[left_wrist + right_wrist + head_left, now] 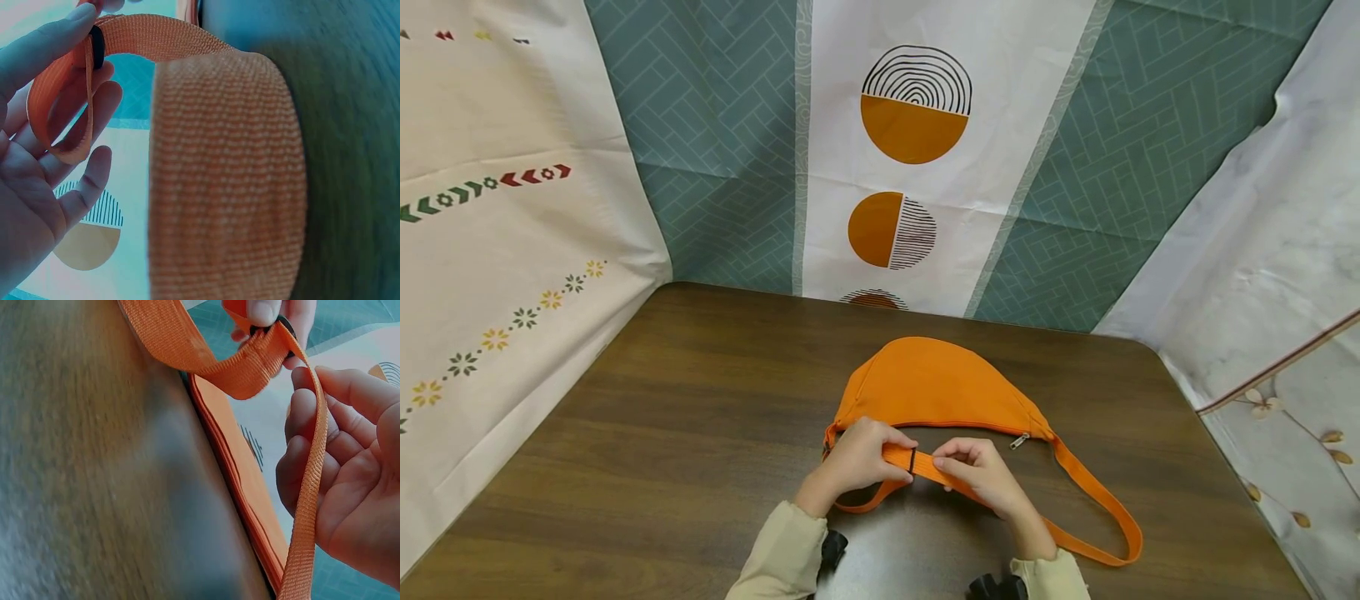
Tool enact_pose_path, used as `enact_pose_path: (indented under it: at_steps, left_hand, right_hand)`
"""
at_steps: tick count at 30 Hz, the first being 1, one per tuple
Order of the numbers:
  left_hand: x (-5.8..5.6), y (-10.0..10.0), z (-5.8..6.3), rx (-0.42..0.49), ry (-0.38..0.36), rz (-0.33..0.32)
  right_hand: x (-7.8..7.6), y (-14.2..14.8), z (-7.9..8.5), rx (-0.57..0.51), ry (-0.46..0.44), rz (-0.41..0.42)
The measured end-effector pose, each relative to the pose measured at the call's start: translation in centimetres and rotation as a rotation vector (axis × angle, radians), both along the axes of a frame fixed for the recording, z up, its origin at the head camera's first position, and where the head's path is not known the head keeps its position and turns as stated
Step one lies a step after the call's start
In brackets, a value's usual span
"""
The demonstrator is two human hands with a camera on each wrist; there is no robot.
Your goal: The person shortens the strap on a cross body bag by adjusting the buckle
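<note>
Green and white printed cloth (pixel 722 167) hangs behind the dark brown, wood-grained surface (pixel 700 417), with pale patterned cloths on its left and right. On this surface, right of the middle, lies the orange fabric waist bag (pixel 936 383), its curved edge far and its zipped edge near, with a small silver metal zip pull (pixel 1019 441) at the right end. Its orange woven strap (pixel 1093 490) makes a wide loop on the right and comes back near, to the hands.

Left hand (pixel 859 457) pinches the strap at the narrow black slider (pixel 912 461) between thumb and fingers, probably so that the slider stays steady. A small loop of strap bulges inside its palm. Right hand (pixel 981 473) pinches the strap just right of the slider, perhaps to control the webbing near where it passes through. Both hands hold this part raised, which seems to give the fingers room below.
</note>
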State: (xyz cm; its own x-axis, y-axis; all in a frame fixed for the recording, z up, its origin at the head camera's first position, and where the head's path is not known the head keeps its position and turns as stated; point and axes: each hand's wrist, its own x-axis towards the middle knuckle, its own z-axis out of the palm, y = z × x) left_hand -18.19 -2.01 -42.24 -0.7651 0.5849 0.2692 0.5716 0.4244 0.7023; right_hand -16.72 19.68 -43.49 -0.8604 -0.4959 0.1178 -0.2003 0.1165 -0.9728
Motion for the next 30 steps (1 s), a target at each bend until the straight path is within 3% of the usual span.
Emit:
enact_pose_path:
  at_steps: [5, 16, 30]
  left_hand:
    - [0.0, 0.3, 0.0, -0.008, -0.025, -0.002]
    - [0.2, 0.8, 0.4, -0.061, 0.031, 0.009]
    - [0.1, 0.2, 0.5, -0.036, 0.010, 0.013]
  right_hand:
    - [-0.1, -0.5, 0.0, -0.014, 0.019, 0.011]
    - [-0.3, -1.4, 0.0, -0.001, 0.010, 0.004]
    - [-0.1, 0.4, 0.1, 0.053, 0.003, 0.008]
